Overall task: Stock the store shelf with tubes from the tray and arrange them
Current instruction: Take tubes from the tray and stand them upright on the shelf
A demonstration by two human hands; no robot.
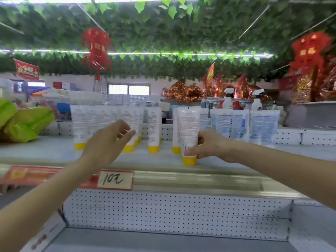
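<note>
Your right hand (209, 146) is gripping a tube (189, 128) low down, fingers (202, 138) curled round it, standing it cap-down at the shelf (45, 151) front. Your left hand (107, 142) is hovering, fingers (127, 134) apart and relaxed, holding nothing; more tubes (154, 124) are standing just beyond them.

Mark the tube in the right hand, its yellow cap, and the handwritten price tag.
held tube (188, 128), head view, printed white body.
yellow cap (189, 160), head view, cap side.
price tag (115, 180), head view, label centre.
</note>
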